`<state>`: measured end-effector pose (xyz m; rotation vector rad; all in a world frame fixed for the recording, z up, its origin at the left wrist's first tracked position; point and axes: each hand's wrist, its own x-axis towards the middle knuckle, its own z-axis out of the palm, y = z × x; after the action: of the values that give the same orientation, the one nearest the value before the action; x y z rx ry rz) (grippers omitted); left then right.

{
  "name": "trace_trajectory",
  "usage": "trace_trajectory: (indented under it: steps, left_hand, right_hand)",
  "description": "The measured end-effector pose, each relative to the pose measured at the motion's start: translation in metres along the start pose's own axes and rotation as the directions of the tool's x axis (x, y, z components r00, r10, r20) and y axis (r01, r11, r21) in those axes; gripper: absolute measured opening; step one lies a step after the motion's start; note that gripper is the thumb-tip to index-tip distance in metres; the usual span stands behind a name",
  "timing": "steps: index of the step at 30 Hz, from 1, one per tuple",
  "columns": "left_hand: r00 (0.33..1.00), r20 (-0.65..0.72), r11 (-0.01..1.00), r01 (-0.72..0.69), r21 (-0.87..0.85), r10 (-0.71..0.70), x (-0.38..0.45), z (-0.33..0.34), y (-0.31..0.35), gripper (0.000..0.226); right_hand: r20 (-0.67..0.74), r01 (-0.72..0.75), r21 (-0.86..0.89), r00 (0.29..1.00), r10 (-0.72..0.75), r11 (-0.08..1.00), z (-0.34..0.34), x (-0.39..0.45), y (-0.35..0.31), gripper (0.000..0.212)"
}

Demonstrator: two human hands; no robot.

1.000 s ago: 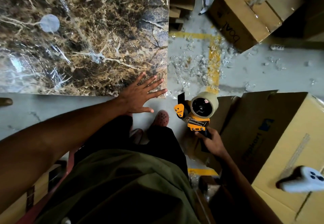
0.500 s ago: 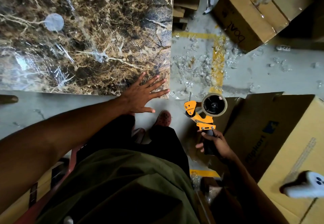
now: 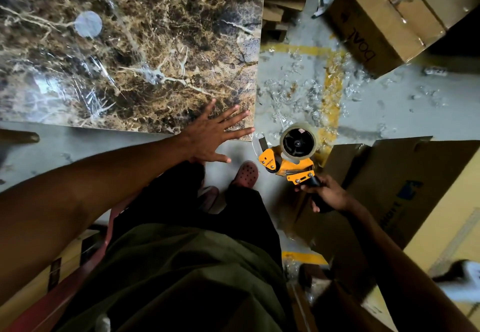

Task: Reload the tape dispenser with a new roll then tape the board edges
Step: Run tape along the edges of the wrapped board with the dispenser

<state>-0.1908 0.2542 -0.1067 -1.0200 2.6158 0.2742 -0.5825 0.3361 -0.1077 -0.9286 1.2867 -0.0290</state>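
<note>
**Dispenser at the board's corner, roll loaded**

Grey concrete floor (image 3: 389, 113) w/ worn yellow lines and bits of crumpled clear film – cardboard boxes (image 3: 376, 20) around, one flattened at right. Board (image 3: 130, 46): glossy brown-gold marble pattern, wrapped in wrinkled clear film, lying flat. Left hand (image 3: 207, 134) flat, fingers spread, pressing the board's near-right corner. Right hand (image 3: 327, 194) curled round the black handle of the orange metal tape dispenser (image 3: 285, 165), just beside that corner – clear tape roll (image 3: 298, 141) seated on its hub. Maroon perforated clog (image 3: 246, 173) below.
</note>
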Motion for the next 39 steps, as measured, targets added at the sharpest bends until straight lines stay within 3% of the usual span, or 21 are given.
trace_trajectory:
  steps: [3,9,14,18,22,24,31,39]
  left_hand:
    - [1.0,0.003,1.0,0.003,0.002,-0.003,-0.001,-0.001,-0.001,0.103]
    - [1.0,0.019,1.0,0.001,0.0,0.0,0.0,-0.002,-0.001,0.105]
    - [1.0,-0.004,1.0,0.01,0.0,-0.01,0.001,0.001,-0.001,0.109]
    - [1.0,-0.019,1.0,0.009,0.007,-0.009,0.001,0.005,-0.001,0.111]
    - [1.0,-0.01,1.0,0.011,0.01,-0.011,0.003,0.004,-0.002,0.109]
    - [1.0,-0.008,1.0,0.01,0.01,-0.01,0.004,0.004,-0.002,0.107]
    - [1.0,-0.011,1.0,0.018,0.021,-0.017,0.002,0.003,-0.001,0.106]
    - [1.0,-0.016,0.999,0.013,0.048,-0.012,0.001,0.001,0.0,0.107]
  right_hand:
    - [-0.029,0.018,-0.139,0.999,-0.023,0.99,-0.005,0.003,-0.006,0.003]
    - [-0.032,0.08,-0.279,0.995,-0.092,0.957,-0.012,0.004,-0.02,0.016]
    - [-0.09,0.011,-0.161,0.996,-0.026,0.987,-0.017,-0.015,-0.023,0.018]
    - [-0.106,-0.022,-0.201,0.994,0.001,0.979,-0.004,-0.018,-0.01,0.008]
    - [-0.206,0.006,-0.212,0.977,-0.051,0.977,-0.002,-0.009,0.003,0.026]
    - [-0.218,0.009,-0.216,0.974,-0.057,0.976,-0.005,-0.009,0.006,0.024]
    - [-0.089,-0.058,-0.001,0.994,0.058,0.998,-0.003,-0.008,0.015,0.024]
    - [-0.024,0.014,-0.272,0.999,-0.021,0.962,-0.017,-0.01,0.007,0.015]
